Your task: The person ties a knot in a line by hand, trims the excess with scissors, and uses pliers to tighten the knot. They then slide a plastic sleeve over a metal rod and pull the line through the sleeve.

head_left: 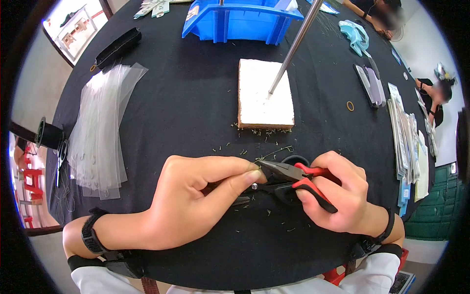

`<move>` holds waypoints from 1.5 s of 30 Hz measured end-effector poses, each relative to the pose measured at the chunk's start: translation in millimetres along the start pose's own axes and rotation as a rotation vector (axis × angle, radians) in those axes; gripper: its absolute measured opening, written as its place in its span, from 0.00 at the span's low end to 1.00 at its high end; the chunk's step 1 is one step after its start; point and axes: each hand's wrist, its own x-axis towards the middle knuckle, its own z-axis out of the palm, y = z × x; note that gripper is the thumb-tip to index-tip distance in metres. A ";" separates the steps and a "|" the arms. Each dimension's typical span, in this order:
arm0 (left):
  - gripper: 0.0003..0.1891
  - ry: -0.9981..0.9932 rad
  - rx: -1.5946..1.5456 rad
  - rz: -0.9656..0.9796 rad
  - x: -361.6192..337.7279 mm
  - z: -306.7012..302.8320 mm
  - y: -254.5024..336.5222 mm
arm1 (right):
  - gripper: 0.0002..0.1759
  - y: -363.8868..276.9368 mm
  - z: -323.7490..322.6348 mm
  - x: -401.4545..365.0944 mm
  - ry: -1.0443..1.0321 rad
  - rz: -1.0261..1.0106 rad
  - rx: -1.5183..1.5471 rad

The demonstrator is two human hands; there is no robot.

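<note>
My left hand (203, 198) is closed in a pinch, thumb against forefinger, on a thin green strand (259, 162) at its fingertips. Whether something smaller sits in the pinch is hidden. My right hand (340, 193) is wrapped around long-nose pliers (286, 169) with red and black handles. The pliers' jaws point left and their tips reach the left fingertips, touching or nearly touching the strand. Beneath both hands lies a dark tool with black loop handles (284, 193), apparently scissors, partly covered. Green clippings are scattered on the black cloth around the hands.
A metal rod (291, 54) rises from a white block (254, 93) ahead. Behind stands a blue bin (245, 23). Clear plastic sleeves (100, 132) and a black spool (49, 134) lie left. A stapler (370, 85), rubber band (350, 106) and stacked cards (405, 137) lie right. Two people sit beyond.
</note>
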 end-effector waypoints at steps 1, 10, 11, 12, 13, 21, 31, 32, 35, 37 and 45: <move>0.06 -0.009 0.000 -0.007 -0.1 -0.3 0.2 | 0.12 0.3 0.5 0.5 0.005 0.002 0.011; 0.10 -0.080 0.018 -0.111 1.8 -2.6 3.1 | 0.10 -0.7 1.0 2.0 0.036 0.016 0.011; 0.10 -0.094 0.014 -0.123 2.1 -3.1 3.6 | 0.10 -0.2 1.4 2.4 0.044 0.009 0.005; 0.10 -0.108 0.010 -0.134 2.1 -3.4 3.6 | 0.10 -0.1 1.3 2.6 0.049 0.004 0.001; 0.10 -0.106 0.008 -0.114 1.8 -3.1 1.9 | 0.10 -0.4 1.0 2.8 0.055 -0.001 -0.004; 0.09 -0.077 0.033 -0.016 0.5 -1.1 2.6 | 0.12 1.6 0.1 1.2 0.050 0.000 0.033; 0.08 -0.060 0.046 0.033 0.5 -0.6 1.4 | 0.12 0.4 -0.1 0.6 0.021 0.004 -0.019; 0.08 -0.066 0.053 0.027 1.0 -1.3 3.1 | 0.12 0.4 -0.6 0.3 0.010 0.009 -0.021; 0.07 -0.122 0.131 0.225 -3.5 -2.6 4.8 | 0.09 14.2 2.3 -1.9 0.027 0.109 -0.076; 0.06 -0.182 0.106 0.191 -8.3 -4.1 12.1 | 0.08 17.1 -2.7 -3.3 0.068 0.183 -0.055; 0.06 -0.161 0.066 0.388 -2.1 3.5 -12.8 | 0.06 2.7 -4.0 3.2 -0.004 0.283 0.360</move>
